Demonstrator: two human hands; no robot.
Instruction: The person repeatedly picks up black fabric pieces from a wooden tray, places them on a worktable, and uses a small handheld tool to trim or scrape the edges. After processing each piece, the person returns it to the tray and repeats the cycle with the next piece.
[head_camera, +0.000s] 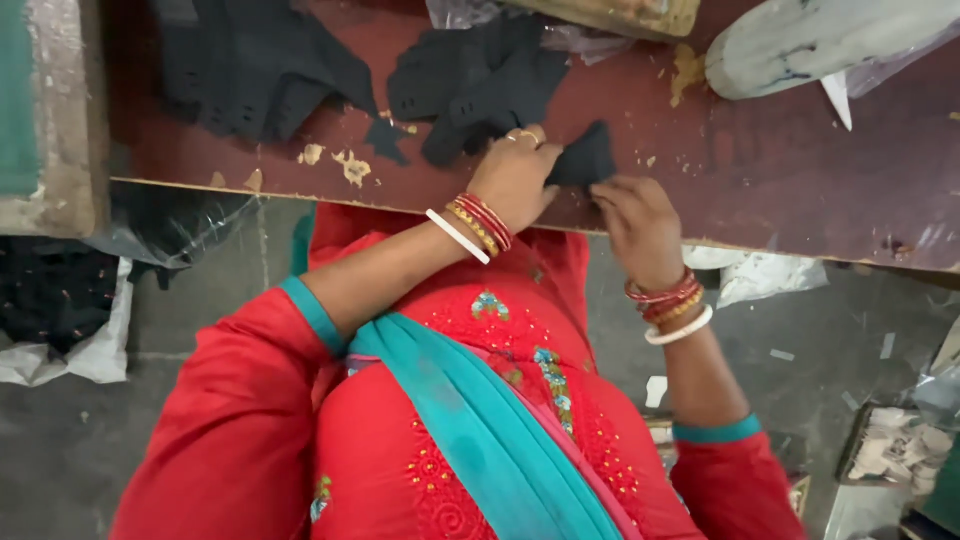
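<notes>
Both my hands hold one small black fabric piece (585, 157) at the near edge of a dark red table (760, 160). My left hand (515, 175), with a ring and red, gold and white bangles, grips its left side. My right hand (638, 222) pinches its right lower edge. Just behind my left hand lies a pile of black perforated cut pieces (475, 85), and a second black pile (250, 65) sits further left on the table.
A pale plastic-wrapped shape (810, 40) lies at the table's far right. A clear bag with black pieces (60, 290) sits on the grey floor at left. A box of pale pieces (895, 450) stands at the lower right. Paper scraps litter the floor.
</notes>
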